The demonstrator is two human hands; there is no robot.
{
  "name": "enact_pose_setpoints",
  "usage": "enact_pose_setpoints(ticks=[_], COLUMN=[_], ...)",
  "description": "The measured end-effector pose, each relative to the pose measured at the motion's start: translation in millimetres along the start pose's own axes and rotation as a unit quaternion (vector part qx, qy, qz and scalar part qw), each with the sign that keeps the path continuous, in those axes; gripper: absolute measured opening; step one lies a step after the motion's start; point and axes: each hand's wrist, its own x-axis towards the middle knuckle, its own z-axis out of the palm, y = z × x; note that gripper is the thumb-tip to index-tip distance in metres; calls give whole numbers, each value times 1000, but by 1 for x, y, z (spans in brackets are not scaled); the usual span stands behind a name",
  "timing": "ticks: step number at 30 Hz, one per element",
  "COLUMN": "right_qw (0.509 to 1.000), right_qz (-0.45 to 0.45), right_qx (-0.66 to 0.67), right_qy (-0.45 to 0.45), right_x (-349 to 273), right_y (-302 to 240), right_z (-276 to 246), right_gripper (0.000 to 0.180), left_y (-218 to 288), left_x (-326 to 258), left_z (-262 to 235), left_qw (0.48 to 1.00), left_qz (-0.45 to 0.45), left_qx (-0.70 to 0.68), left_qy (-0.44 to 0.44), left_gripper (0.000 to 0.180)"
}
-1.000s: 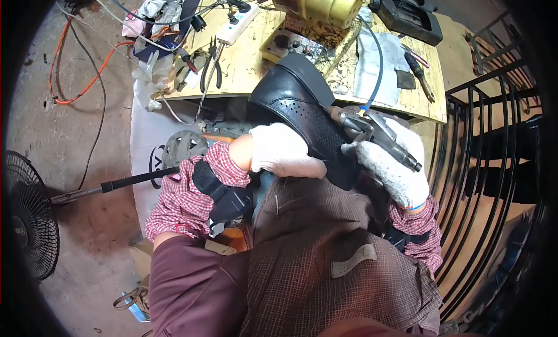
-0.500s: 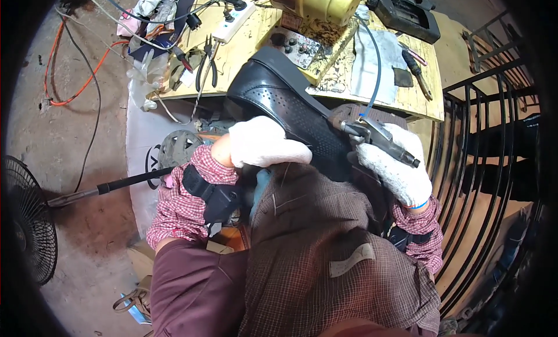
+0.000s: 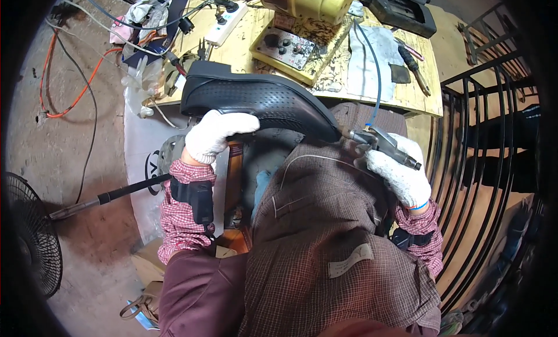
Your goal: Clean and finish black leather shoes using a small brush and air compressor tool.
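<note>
A black shoe (image 3: 261, 101) with a perforated upper lies sideways above my lap, sole edge up, heel to the left and toe to the right. My left hand (image 3: 218, 133), in a white knit glove, grips the shoe near its heel from the near side. In my gloved right hand (image 3: 407, 171) is a grey metal air tool (image 3: 386, 146) with a lever on top and a thin blue hose (image 3: 379, 75). The tool's tip meets the toe, or sits right beside it; I cannot tell which. A brown checked cloth (image 3: 325, 221) covers my lap.
Ahead stands a wooden table (image 3: 430, 101) with a yellow machine (image 3: 314, 3), a control box (image 3: 285, 49), a power strip (image 3: 225, 24), a white cloth (image 3: 372, 52) and a brush-like tool (image 3: 414, 67). Black metal bars (image 3: 465, 180) rise at right, a fan (image 3: 35, 232) at left.
The shoe has turned, its heel swinging left and its length now nearly level. My left hand has shifted left along with it. My right hand and the air tool have barely moved.
</note>
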Motion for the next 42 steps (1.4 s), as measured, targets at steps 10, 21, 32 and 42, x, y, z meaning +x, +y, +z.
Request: enact_pose_setpoints(ticks=[10, 21, 32, 42], right_qw=[997, 988, 980, 998], right_qz=[4, -120, -161, -8], right_qx=[75, -45, 40, 38], right_qy=[20, 81, 109, 46], right_x=[17, 58, 129, 72], right_y=[9, 8, 34, -19], right_z=[-2, 4, 8, 28], right_gripper=[33, 20, 20, 42], left_y=[14, 47, 58, 22], left_x=[7, 42, 40, 70], left_z=[36, 133, 92, 44], left_qw=[628, 559, 674, 589], left_qz=[-92, -97, -99, 21], left_qx=[-744, -786, -633, -714], left_qy=[208, 246, 369, 378], left_gripper=[71, 49, 48, 54])
